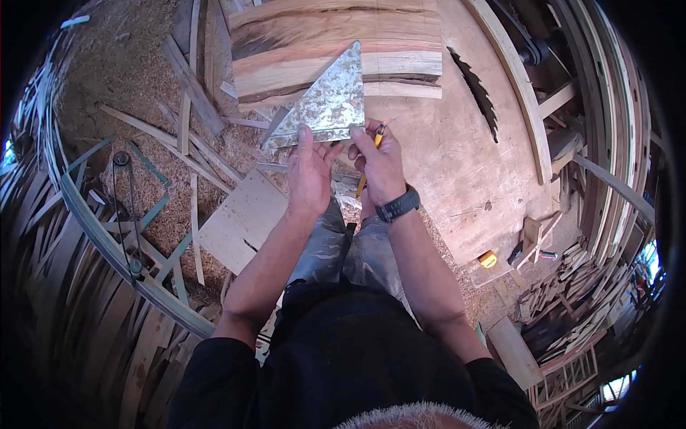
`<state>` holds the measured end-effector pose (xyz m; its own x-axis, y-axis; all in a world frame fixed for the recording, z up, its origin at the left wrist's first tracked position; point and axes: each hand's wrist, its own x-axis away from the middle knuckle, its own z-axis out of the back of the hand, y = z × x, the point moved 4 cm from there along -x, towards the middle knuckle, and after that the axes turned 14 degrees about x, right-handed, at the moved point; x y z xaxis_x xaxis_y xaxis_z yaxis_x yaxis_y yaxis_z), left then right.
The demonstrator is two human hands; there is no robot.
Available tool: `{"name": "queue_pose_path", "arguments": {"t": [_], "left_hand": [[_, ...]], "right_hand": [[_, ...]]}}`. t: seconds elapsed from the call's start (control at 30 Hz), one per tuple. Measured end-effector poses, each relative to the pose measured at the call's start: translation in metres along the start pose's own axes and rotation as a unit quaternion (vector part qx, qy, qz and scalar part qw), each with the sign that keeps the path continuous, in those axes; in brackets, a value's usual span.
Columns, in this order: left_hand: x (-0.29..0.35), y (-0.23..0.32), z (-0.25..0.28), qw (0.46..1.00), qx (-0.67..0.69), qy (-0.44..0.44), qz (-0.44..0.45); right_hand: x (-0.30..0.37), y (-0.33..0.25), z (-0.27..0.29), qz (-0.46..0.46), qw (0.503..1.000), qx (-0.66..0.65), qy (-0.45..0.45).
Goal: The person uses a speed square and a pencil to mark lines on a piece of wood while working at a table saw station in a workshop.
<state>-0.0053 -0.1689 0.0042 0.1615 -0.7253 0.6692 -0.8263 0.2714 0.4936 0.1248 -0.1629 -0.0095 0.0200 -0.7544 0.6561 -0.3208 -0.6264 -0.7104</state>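
Between my two hands is a triangular set square [330, 101], worn and speckled grey-white, its tip pointing away from me. My left hand [310, 171] grips its near edge, thumb on top and fingers underneath. At the square's near right corner my right hand [380, 163] pinches it with the thumb. A yellow pencil [370, 159] also sits in the right hand, slanting down past the fingers. Just beyond, a wide wooden slab [400, 53] with reddish and dark grain lies on the work table, partly covered by the square's far tip.
The plywood table top [443, 157] has a toothed saw blade [476, 93] standing up through a slot to the right. Near its front right corner lies a yellow tape measure [488, 259]. Sawdust and loose strips [193, 100] cover the floor at left, beside a green metal frame [143, 286].
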Motion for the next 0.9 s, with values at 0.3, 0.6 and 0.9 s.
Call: {"name": "queue_pose_path", "arguments": {"t": [0.3, 0.6, 0.9], "left_hand": [[-0.015, 0.039, -0.02, 0.71, -0.637, -0.28, -0.106], [-0.071, 0.044, -0.083, 0.419, -0.74, -0.392, -0.35], [-0.081, 0.044, -0.087, 0.447, -0.716, -0.411, -0.346]], "right_hand": [[-0.02, -0.015, 0.02, 0.062, 0.993, 0.029, 0.093], [-0.033, -0.021, 0.018, 0.053, 0.986, -0.02, 0.155], [-0.035, -0.02, 0.015, 0.017, 0.987, -0.071, 0.147]]}}
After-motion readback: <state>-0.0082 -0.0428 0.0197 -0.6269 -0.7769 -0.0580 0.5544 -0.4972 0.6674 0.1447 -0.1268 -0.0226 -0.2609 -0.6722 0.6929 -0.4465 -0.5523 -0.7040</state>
